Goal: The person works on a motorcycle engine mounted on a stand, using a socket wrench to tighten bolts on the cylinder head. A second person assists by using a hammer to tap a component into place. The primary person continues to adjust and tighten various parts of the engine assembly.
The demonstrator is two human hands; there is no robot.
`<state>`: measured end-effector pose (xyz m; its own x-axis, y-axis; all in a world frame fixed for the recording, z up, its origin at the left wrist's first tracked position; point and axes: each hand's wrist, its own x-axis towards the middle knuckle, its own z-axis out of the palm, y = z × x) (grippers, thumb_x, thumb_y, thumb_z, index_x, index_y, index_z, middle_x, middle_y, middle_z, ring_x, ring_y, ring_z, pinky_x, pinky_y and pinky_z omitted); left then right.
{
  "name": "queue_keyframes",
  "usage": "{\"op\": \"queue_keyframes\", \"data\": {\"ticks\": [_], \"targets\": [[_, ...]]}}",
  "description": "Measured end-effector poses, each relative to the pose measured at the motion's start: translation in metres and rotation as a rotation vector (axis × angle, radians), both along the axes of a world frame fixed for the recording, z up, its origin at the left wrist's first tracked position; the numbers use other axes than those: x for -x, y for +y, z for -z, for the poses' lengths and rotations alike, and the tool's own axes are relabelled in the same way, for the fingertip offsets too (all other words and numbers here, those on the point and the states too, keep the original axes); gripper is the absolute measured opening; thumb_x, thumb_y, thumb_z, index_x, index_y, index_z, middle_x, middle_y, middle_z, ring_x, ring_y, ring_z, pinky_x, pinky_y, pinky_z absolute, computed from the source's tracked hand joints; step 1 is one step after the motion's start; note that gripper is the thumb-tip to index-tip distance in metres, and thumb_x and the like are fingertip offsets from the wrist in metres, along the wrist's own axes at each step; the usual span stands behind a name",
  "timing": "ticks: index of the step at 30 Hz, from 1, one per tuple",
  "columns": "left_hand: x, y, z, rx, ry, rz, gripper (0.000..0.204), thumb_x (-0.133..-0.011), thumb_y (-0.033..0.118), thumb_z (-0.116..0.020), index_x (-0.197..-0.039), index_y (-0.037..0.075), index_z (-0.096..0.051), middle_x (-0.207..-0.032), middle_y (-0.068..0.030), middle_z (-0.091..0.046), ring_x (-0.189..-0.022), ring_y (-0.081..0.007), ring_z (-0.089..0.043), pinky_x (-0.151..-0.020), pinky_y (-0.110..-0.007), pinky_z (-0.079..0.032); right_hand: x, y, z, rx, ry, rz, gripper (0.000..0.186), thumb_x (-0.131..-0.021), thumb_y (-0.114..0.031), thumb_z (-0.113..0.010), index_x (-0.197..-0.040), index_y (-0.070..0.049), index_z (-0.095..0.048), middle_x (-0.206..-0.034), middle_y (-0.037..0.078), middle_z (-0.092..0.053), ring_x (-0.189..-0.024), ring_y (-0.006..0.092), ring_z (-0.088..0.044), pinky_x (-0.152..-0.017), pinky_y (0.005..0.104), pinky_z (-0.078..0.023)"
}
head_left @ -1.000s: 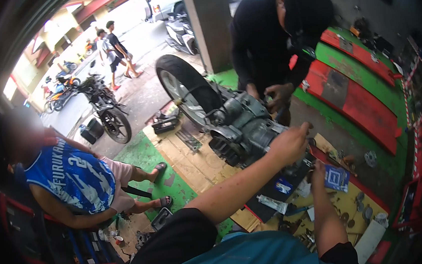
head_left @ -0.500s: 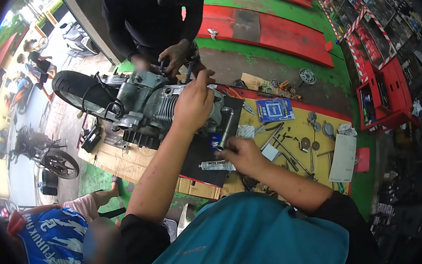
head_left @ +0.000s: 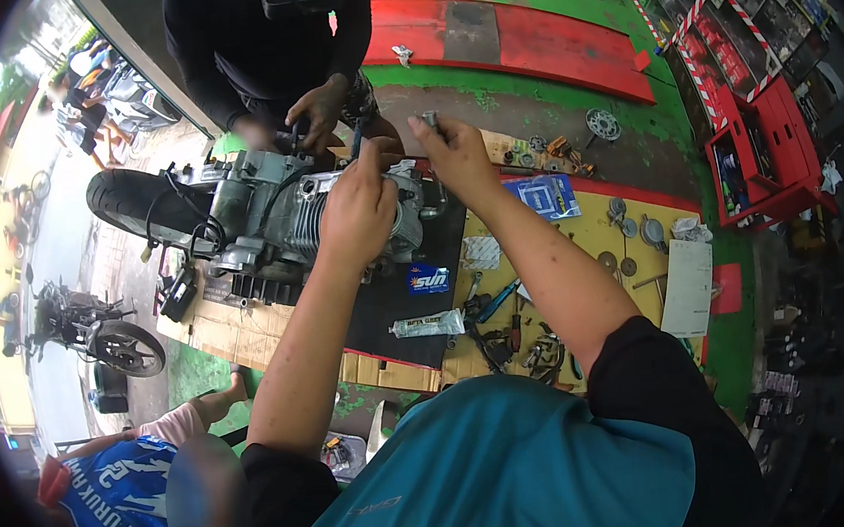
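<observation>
Head view: the motorcycle engine (head_left: pixel 308 223) lies across the middle of the work area, its finned side up, with a black-tyred wheel (head_left: pixel 136 203) at its left end. The left hand (head_left: pixel 362 208) is over the upper right part of the engine, its fingers bent and pointing away from the wearer; whether it grips anything, I cannot tell. The right hand (head_left: pixel 460 160) is raised just past the engine's right end, closed with thumb and fingertips around a small metal piece (head_left: pixel 430 119) — too small here to name more exactly. The two hands are near each other but apart.

Across the engine stands a co-worker in black (head_left: pixel 268 51), whose hands (head_left: pixel 320 109) are close together above its far side, near a dark tool (head_left: pixel 296 134).

The engine's right part is over a black mat (head_left: pixel 377 318). On this mat lie a blue packet (head_left: pixel 429 278) and a silver tube (head_left: pixel 427 324). Further right, a yellow work surface (head_left: pixel 588 234) carries a blue-and-white packet (head_left: pixel 544 198), round metal parts (head_left: pixel 652 233), a white sheet of paper (head_left: pixel 687 288) and — nearer the wearer — a cluster of hand tools (head_left: pixel 543 355). Cardboard (head_left: pixel 221 321) lies under the left side. A red tool cabinet (head_left: pixel 773 147) stands at the right, and a person in a blue jersey (head_left: pixel 127 505) is at the lower left.
</observation>
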<state>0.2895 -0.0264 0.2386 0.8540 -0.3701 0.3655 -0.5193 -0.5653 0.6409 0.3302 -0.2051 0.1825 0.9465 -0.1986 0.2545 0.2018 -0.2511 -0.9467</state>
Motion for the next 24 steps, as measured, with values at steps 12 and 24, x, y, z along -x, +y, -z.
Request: {"op": "queue_keyframes", "data": {"ticks": [12,24], "targets": [[0.006,0.006,-0.001,0.023,0.065,-0.018,0.042,-0.090,0.005,-0.046,-0.132,0.009,-0.049,-0.122,-0.0175,-0.070,-0.116,-0.0423,-0.063,-0.101,-0.047,-0.046,-0.013,-0.014,0.088,-0.594,0.539,0.072,0.050,-0.099,-0.049,-0.058,-0.092,0.000,-0.062,-0.068,0.008,-0.062,-0.063,0.0224,-0.063,-0.056,0.0383,-0.049],[0.001,-0.007,-0.007,-0.015,0.080,-0.045,0.043,-0.089,0.005,-0.042,-0.131,0.008,-0.050,-0.122,-0.0166,-0.071,-0.111,-0.0408,-0.066,-0.098,-0.046,-0.048,0.010,-0.078,0.070,0.776,-0.589,-0.279,0.045,-0.089,-0.042,-0.070,-0.116,-0.007,-0.062,-0.127,0.015,-0.058,-0.137,0.0373,-0.046,-0.115,0.0543,-0.035]]}}
